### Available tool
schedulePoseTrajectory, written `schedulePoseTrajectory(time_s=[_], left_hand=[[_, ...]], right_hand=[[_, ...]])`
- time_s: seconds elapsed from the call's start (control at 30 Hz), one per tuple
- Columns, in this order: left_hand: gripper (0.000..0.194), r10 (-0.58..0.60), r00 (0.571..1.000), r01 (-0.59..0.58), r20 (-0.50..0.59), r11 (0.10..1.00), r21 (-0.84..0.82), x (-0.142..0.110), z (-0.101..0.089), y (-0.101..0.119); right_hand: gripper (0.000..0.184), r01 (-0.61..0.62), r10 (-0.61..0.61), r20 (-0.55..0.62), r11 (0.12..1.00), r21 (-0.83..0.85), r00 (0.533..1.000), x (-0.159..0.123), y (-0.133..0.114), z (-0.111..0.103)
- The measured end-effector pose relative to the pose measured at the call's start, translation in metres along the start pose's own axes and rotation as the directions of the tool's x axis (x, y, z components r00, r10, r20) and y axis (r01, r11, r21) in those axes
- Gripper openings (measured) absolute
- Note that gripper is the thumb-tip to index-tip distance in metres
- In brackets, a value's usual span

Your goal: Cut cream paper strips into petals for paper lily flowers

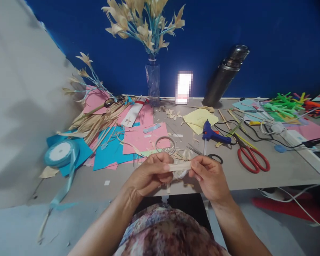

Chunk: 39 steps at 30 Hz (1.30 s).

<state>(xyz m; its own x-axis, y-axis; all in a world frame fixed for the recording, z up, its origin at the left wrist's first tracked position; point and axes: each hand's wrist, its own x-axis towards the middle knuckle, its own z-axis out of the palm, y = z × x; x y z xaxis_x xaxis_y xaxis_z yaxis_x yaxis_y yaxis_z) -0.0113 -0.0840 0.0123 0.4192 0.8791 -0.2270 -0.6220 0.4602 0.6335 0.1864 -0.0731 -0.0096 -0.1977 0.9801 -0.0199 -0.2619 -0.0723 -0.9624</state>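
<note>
Between my two hands stretches a pale strip of dried husk, held level just above the table's near edge. My left hand pinches its left end, thumb on top. The right end is gripped between the thumb and fingers of my right hand. Beneath and behind the hands lie cream-coloured husk scraps and a roll of tape. Dark-handled scissors sit just beyond my right hand, partly covered by it.
A blue glue gun and red-handled scissors lie to the right, near a white power strip. A ribbon spool and pink paper are leftward. Behind stand a bottle of husk flowers, a lit phone and a flask.
</note>
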Motion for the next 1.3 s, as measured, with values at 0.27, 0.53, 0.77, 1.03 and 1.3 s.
schedulePoseTrajectory(time_s=[0.27,0.53,0.77,1.03,1.3], left_hand=[[0.056,0.14,0.981,-0.136,-0.131,0.99,0.041,-0.01,-0.003,0.005],[0.028,0.069,0.976,0.031,-0.206,0.895,0.446,-0.01,-0.003,-0.005],[0.026,0.071,0.994,-0.006,-0.082,0.79,0.613,-0.008,0.017,0.0],[0.029,0.131,0.981,-0.027,-0.146,0.829,0.559,-0.002,0.016,-0.008],[0.029,0.147,0.961,0.004,-0.233,0.837,0.548,-0.003,0.008,-0.006]], right_hand=[[0.025,0.051,-0.048,-0.139,0.999,0.015,0.989,0.0,0.006,0.0],[0.02,0.041,-0.043,-0.008,0.984,-0.172,0.999,0.005,0.004,-0.01],[0.028,0.016,0.003,0.073,0.965,-0.263,0.997,0.008,-0.013,0.006],[0.036,-0.115,0.107,0.124,0.992,0.058,0.986,0.004,0.003,0.02],[0.023,0.026,-0.086,-0.104,0.879,-0.477,0.991,0.002,-0.013,-0.009]])
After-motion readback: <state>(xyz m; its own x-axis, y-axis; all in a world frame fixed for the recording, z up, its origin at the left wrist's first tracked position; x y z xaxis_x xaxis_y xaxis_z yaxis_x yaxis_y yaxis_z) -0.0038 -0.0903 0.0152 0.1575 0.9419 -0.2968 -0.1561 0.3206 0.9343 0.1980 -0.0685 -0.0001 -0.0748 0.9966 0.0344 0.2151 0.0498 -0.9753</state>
